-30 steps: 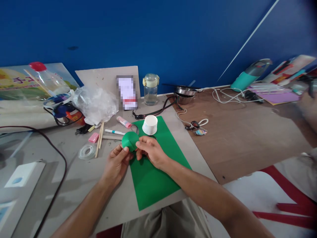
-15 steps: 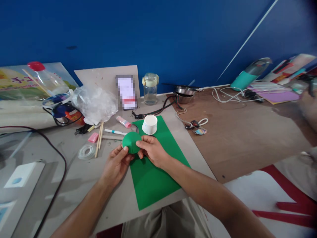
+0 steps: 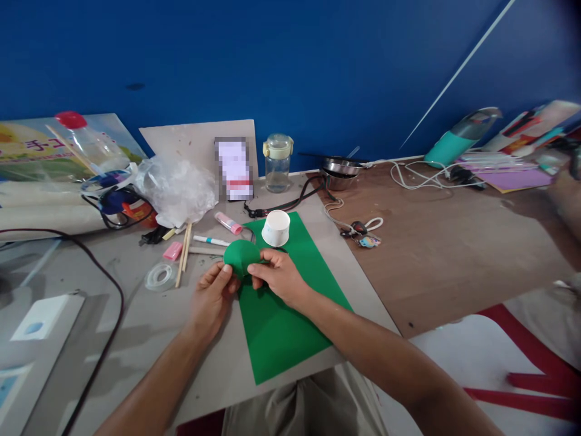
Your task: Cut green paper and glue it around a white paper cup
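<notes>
A round green paper disc (image 3: 240, 255) is held up between both hands, over the upper left edge of a green sheet (image 3: 290, 327). My left hand (image 3: 216, 293) pinches its lower left rim, thumb on top. On the lower right rim, my right hand (image 3: 278, 274) grips with thumb and fingers. A crease seems to run through the disc near the thumbs. Just behind the right hand, a white paper cup (image 3: 276, 228) stands upside down on the green sheet.
Left of the hands lie a tape roll (image 3: 160, 277), wooden sticks (image 3: 184, 254), a pink eraser (image 3: 173, 251) and a marker (image 3: 210, 240). Behind stand a phone (image 3: 235, 168) and a lidded jar (image 3: 277, 166). Keys (image 3: 361, 232) lie to the right. Another person's hand (image 3: 567, 197) shows at the right edge.
Both hands still hold the disc. The right thumb has slid slightly down and left along its rim, and the disc is tilted a little differently. The view has shifted slightly.
</notes>
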Motion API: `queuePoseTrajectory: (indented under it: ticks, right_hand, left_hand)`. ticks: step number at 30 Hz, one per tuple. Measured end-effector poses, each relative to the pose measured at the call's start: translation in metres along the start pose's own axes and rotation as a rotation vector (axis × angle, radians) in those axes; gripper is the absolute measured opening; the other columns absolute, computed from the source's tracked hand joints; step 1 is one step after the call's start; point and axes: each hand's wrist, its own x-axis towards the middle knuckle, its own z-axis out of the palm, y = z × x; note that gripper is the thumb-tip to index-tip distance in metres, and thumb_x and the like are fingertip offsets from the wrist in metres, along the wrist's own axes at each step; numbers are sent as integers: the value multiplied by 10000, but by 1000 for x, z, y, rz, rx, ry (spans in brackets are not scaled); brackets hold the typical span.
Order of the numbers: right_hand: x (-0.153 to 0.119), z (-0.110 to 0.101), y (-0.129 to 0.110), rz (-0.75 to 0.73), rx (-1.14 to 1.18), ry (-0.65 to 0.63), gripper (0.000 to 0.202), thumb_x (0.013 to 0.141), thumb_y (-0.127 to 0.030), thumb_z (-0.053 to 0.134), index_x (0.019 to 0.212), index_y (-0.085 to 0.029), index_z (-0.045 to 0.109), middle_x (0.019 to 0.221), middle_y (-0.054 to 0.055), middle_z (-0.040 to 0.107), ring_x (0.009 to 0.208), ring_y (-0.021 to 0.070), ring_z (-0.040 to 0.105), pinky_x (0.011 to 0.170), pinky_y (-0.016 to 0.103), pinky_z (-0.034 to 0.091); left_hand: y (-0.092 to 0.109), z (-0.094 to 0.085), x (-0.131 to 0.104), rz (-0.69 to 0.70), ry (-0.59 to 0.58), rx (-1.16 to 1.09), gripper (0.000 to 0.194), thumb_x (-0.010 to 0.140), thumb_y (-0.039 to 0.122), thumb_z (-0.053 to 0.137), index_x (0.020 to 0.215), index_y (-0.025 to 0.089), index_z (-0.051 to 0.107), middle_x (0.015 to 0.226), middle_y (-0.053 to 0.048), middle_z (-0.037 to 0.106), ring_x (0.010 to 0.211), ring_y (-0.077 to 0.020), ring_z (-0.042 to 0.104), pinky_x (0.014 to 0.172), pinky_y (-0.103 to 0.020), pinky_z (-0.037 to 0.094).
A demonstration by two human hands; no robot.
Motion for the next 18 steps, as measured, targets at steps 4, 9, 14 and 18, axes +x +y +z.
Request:
queuePoseTrajectory:
  ticks: [4, 9, 14, 18]
  right_hand:
    - [1, -1, 4, -33, -60, 16, 222, 714, -297, 628, 582, -186, 488, 407, -76, 483, 390, 61, 403, 431, 193, 316]
    - [2, -1, 5, -31, -82, 55, 233, 720, -289, 620, 557, -184, 490, 424, -58, 524, 395, 65, 426, 430, 191, 332]
    - [2, 1, 4, -2, -65, 69, 230, 709, -300, 635, 559, -183, 507, 426, -46, 558, 409, 77, 474, 443, 190, 369]
    - [2, 2, 7, 5, -46, 63, 166, 711, -278, 617, 599, -178, 546, 436, -42, 579, 420, 84, 495, 456, 193, 391]
  left_hand:
    - [-1, -2, 1, 54, 32, 79, 163, 735, 304, 726, 802, 163, 677, 544, 46, 512, 472, -62, 395, 470, -201, 321]
    - [-1, 0, 0, 63, 14, 90, 189, 722, 286, 735, 854, 175, 658, 543, 51, 535, 446, -61, 416, 450, -193, 321]
    - [-4, -1, 0, 94, 14, 176, 179, 726, 281, 732, 820, 172, 625, 518, 49, 554, 452, -78, 466, 464, -196, 344]
    - [-2, 2, -3, 134, 20, 289, 170, 741, 291, 708, 763, 174, 587, 467, 45, 558, 416, -88, 461, 446, -201, 340]
